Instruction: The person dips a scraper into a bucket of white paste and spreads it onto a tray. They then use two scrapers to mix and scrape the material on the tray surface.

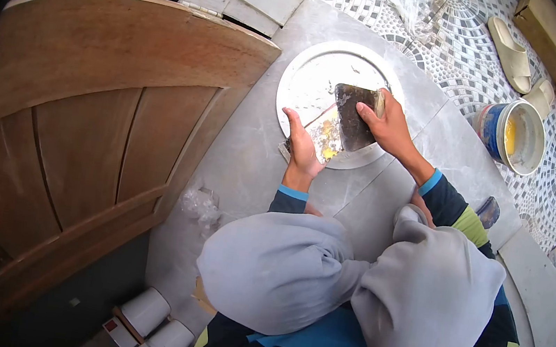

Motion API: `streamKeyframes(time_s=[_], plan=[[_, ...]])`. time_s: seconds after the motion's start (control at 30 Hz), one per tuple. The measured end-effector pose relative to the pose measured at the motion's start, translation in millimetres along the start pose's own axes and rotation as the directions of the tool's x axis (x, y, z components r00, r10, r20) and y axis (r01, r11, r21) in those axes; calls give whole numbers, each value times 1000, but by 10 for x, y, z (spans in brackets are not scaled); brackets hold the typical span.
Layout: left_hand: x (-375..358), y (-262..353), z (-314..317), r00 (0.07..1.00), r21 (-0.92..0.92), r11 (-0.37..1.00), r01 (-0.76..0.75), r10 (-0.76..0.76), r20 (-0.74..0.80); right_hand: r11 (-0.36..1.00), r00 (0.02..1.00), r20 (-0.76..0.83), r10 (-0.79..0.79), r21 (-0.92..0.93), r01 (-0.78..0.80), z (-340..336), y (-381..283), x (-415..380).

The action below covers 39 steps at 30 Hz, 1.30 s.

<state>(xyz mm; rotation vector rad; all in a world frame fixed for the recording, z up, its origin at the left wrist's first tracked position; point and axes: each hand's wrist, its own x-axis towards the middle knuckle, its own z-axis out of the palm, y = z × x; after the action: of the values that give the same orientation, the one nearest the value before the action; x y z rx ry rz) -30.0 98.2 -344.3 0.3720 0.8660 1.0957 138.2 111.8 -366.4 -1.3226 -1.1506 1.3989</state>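
Note:
My right hand (388, 123) is closed around the edge of a dark, stained rectangular block (355, 124), thumb on its face. Against the block's left side lies a light flat piece with yellow and brown patches (327, 135). My left hand (303, 147) supports this piece from the left, with its thumb pointing up and apart; its other fingers are largely hidden. Both hands are over a round white tray (290, 80) that has small dark bits on it.
A brown wooden door (81, 119) stands at the left. On the patterned floor at the right are a bucket (523, 138) with yellow inside and beige slippers (509, 55). Crumpled clear plastic (200, 207) lies near the door, and white containers (146, 311) stand at the lower left.

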Motion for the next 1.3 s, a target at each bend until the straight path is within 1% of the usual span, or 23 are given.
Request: streamKeyframes(time_s=[0.1, 0.17, 0.23, 0.27, 0.3, 0.37, 0.4, 0.5, 0.53, 0.57, 0.63, 0.67, 0.7, 0.77, 0.9, 0.97, 1.0, 1.03, 1.1, 1.13, 1.17, 1.23, 1.3], plan=[[13, 9, -19, 996, 62, 998, 19, -25, 85, 984, 988, 24, -155, -80, 156, 235, 14, -199], [-6, -20, -9, 998, 20, 999, 33, -34, 47, 986, 992, 125, 22, -168, -1, 107, -106, -106], [-22, 1, 113, 998, 54, 998, 31, -28, -61, 995, 996, -36, -77, 55, 79, 154, 26, -11], [11, -18, 9, 999, 85, 996, 40, -37, -40, 991, 992, 52, -112, -70, 115, 188, 89, -70], [6, -4, -18, 998, 59, 997, 54, -55, 25, 980, 977, 99, -188, -47, 194, 262, 52, -153], [-33, -49, -38, 997, 36, 997, 62, -60, -52, 986, 979, 199, 29, -169, 5, 155, -36, -74], [-33, -28, -57, 997, 37, 998, 57, -55, -56, 992, 999, 28, -35, 120, 31, 239, -17, -13], [6, 37, -76, 992, 38, 991, 126, -125, -16, 987, 976, 173, -136, -66, 149, 309, -20, -129], [-30, 18, -52, 992, 46, 992, 117, -115, -44, 990, 965, 257, -45, -119, 78, 241, -32, -62], [-40, 2, -19, 993, 52, 994, 97, -94, -70, 995, 985, 167, 38, 82, -52, 268, 35, 8], [-9, 1, -23, 995, 78, 994, 71, -65, -76, 989, 983, 105, -148, -14, 150, 355, 46, -57], [19, -24, -140, 996, 82, 994, 78, -74, -53, 980, 957, 226, -181, -38, 194, 366, 29, -148], [9, -45, -233, 995, 91, 991, 100, -97, -37, 994, 955, 294, -26, -94, 56, 291, -26, -137], [-43, 5, 87, 983, 15, 993, 114, -110, -145, 993, 992, 123, 8, 115, -22, 283, 34, -16], [19, -26, -164, 983, 132, 978, 159, -144, -117, 993, 957, 277, -87, -54, 106, 256, -15, -95], [30, 0, 17, 978, 33, 988, 148, -142, -154, 993, 990, 137, 18, 113, -33, 293, 75, 2], [99, -23, -139, 983, 84, 989, 123, -110, -145, 992, 978, 168, -125, -9, 129, 319, 35, -76], [94, 31, -213, 976, 129, 972, 199, -185, -112, 985, 960, 218, -175, 33, 172, 370, 21, -163], [61, -45, -156, 971, -9, 980, 197, -196, -135, 996, 956, 284, -72, -28, 83, 232, 61, -62], [49, -39, -130, 981, -18, 986, 165, -166, -97, 993, 978, 208, 2, -114, 22, 161, 83, 15], [50, -6, -115, 989, 7, 993, 120, -119, -89, 1000, 991, 134, 0, -30, 4, 95, 201, 98], [107, -4, -155, 992, 61, 994, 94, -88, -93, 998, 988, 151, 17, -56, -9, 86, 172, -4], [77, 58, -203, 949, -85, 955, 284, -293, -120, 975, 953, 304, -14, -207, 81, 143, 112, -205]])
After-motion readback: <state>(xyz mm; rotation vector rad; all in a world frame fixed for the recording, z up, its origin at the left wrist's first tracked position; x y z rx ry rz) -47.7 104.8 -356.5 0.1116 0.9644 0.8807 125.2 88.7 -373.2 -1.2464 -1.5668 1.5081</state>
